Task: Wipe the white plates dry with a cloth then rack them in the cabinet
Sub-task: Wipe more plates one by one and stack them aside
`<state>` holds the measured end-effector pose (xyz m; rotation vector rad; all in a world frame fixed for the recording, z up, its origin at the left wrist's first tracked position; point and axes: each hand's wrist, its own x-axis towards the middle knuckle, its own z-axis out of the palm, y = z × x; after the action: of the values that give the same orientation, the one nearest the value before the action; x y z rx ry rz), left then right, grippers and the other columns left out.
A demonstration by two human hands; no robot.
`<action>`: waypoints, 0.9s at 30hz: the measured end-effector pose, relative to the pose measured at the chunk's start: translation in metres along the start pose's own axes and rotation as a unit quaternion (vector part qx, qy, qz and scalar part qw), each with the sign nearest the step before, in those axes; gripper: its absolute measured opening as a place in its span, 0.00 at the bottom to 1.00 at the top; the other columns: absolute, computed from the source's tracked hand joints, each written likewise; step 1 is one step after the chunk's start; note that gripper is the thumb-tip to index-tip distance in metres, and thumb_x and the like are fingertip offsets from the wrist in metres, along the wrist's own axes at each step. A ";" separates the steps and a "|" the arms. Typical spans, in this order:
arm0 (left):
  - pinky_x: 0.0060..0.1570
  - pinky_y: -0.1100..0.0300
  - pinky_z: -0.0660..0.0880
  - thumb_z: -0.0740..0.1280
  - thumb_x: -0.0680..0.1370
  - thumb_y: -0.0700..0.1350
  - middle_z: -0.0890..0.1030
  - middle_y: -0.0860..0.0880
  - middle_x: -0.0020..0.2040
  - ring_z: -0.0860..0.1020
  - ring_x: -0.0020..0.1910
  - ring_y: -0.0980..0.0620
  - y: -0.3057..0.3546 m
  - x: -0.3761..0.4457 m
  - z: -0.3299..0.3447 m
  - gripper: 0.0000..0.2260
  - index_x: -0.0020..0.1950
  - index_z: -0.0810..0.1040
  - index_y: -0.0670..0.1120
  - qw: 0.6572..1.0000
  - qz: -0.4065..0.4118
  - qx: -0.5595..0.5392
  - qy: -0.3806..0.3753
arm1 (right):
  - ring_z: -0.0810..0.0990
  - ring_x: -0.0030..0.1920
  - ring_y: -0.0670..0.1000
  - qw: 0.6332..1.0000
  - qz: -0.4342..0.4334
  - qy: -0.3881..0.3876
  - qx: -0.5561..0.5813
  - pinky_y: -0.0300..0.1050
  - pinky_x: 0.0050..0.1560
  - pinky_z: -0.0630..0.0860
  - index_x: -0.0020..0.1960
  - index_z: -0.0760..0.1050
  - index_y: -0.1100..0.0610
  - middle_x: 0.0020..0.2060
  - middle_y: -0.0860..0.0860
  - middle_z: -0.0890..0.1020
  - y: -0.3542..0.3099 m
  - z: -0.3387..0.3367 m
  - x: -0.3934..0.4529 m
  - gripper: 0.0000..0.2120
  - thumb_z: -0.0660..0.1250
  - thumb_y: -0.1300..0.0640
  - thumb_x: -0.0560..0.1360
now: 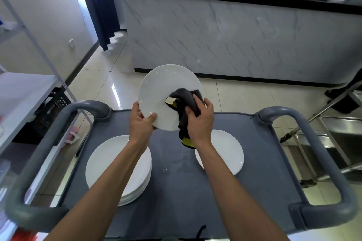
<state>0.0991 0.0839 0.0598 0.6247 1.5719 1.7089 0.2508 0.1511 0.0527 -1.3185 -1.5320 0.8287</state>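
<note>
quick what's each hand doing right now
Left hand: grips the rim of the raised round white plate.
Right hand: clutches the dark grey, yellow-edged cloth against it.

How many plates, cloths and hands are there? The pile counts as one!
Held plate: 1
Plate pile: 1
Lone plate: 1
Cloth: 1
Hands: 2, left hand and right hand
Total: 6

We face a marble-look counter point(235, 37) under a black top | blue curtain point(100, 6) by bright window | glossy tiled floor point(101, 82) | metal shelving point(29, 88) left.
</note>
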 end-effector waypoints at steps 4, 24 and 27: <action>0.54 0.44 0.81 0.69 0.75 0.29 0.81 0.50 0.51 0.80 0.51 0.46 0.006 0.010 -0.008 0.20 0.58 0.74 0.51 0.999 -0.020 0.029 -0.023 | 0.70 0.69 0.52 1.000 -0.013 -0.003 -0.007 0.38 0.69 0.64 0.71 0.75 0.51 0.69 0.52 0.69 0.004 0.000 0.002 0.20 0.68 0.59 0.80; 0.39 0.51 0.82 0.66 0.82 0.40 0.83 0.45 0.49 0.82 0.44 0.45 0.041 0.034 -0.018 0.05 0.55 0.79 0.47 0.964 -0.066 0.189 -0.173 | 0.73 0.68 0.56 0.991 -0.095 -0.028 -0.085 0.55 0.71 0.70 0.69 0.78 0.51 0.70 0.54 0.74 0.024 -0.018 0.010 0.21 0.69 0.63 0.77; 0.40 0.50 0.81 0.65 0.82 0.40 0.83 0.45 0.49 0.82 0.45 0.44 0.036 0.030 -0.017 0.06 0.57 0.79 0.45 0.975 -0.083 0.142 -0.152 | 0.68 0.72 0.58 0.976 -0.139 0.011 -0.169 0.51 0.71 0.62 0.70 0.76 0.51 0.74 0.55 0.70 0.018 -0.013 0.013 0.21 0.69 0.61 0.78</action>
<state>0.0612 0.0962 0.0895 0.8287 1.6064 1.2102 0.2693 0.1665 0.0434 -1.3025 -1.8453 0.3872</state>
